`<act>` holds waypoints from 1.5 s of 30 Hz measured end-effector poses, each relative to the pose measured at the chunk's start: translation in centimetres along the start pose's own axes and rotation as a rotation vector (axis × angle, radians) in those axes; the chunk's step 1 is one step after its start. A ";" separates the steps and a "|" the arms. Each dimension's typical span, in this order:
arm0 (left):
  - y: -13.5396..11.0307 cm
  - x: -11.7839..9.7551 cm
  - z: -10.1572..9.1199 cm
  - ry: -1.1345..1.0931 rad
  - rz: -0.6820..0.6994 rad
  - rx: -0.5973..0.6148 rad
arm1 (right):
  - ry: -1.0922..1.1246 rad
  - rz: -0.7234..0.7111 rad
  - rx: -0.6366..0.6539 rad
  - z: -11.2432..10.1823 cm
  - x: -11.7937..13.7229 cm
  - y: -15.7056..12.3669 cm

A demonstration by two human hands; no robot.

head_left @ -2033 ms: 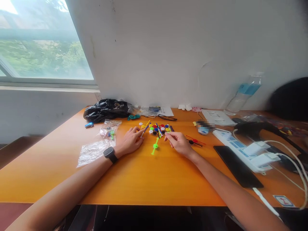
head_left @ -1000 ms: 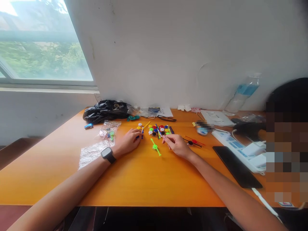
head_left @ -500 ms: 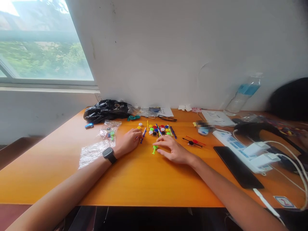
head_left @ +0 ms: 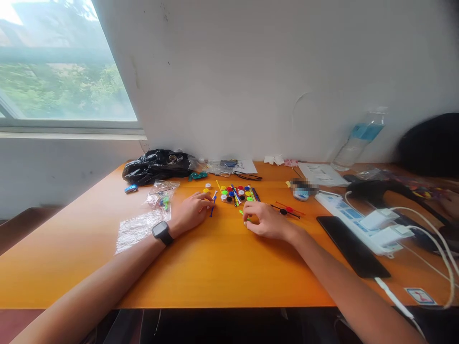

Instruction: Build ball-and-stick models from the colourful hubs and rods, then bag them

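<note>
Left grip [head_left: 193, 210] pinches thin blue stick [head_left: 213, 205] — right grip [head_left: 264, 220], green stick [head_left: 241, 212].

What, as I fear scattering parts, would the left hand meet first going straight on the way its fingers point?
The left hand would probably meet the blue stick at its fingers, then the coloured caps.

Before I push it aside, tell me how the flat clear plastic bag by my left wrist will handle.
The clear plastic bag looks thin and crinkled, so it will probably flop and fold when lifted. It seems empty, so likely very light; a push may bunch it or slide it across the smooth orange table.
</note>
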State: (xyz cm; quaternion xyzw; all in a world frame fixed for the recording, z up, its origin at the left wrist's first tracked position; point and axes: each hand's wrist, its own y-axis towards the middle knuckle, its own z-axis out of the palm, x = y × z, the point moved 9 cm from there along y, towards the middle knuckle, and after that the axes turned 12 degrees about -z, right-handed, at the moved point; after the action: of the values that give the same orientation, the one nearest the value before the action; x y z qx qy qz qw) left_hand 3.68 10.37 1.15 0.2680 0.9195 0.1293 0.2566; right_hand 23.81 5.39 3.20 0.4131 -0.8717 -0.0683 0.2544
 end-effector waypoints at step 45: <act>-2.4 -6.3 0.7 -0.265 0.172 0.225 | 0.274 -0.085 0.067 3.1 1.4 0.8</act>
State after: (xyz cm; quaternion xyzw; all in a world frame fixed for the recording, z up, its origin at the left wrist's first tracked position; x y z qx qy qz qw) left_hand 7.57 4.99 2.24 0.3875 0.8600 0.0106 0.3320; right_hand 21.01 4.57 1.27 0.4635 -0.8124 0.0071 0.3537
